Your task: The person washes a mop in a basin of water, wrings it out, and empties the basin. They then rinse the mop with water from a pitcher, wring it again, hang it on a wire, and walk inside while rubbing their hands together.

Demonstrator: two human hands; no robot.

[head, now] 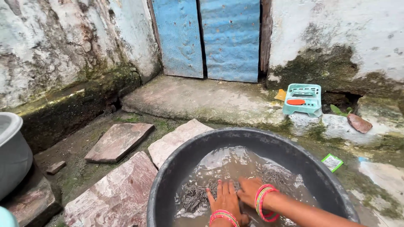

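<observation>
Head view, near to far. Nearest the camera, a wide dark basin (pixel 168 176) sits on the ground, holding murky grey-brown water in which a dark patterned cloth (pixel 194 196) lies soaked. The left hand (pixel 225 201), fingers spread flat and open, presses down on the cloth without closing around it; red and pink bangles circle its wrist. The right hand (pixel 249 191) lies just beside and partly over the left, palm down on the submerged cloth; whether its fingers grip any fabric cannot be told under the water. Bangles in pink, green and red sit on the right wrist.

Left of the basin, flat reddish stone slabs (pixel 119 141) lie on mossy ground, and the curved side of a pale grey vessel (pixel 12 151) enters at the left edge; its contents are out of sight. Right of the basin, a small flat sachet (pixel 332 162), white with a green border, lies on the ground.

Farther back, on a raised stone step (pixel 198 98), stands a small teal plastic basket (pixel 303 101) with an orange oval piece on top. Behind it rise a blue corrugated metal door (pixel 210 38) and stained whitewashed walls (pixel 341 33).
</observation>
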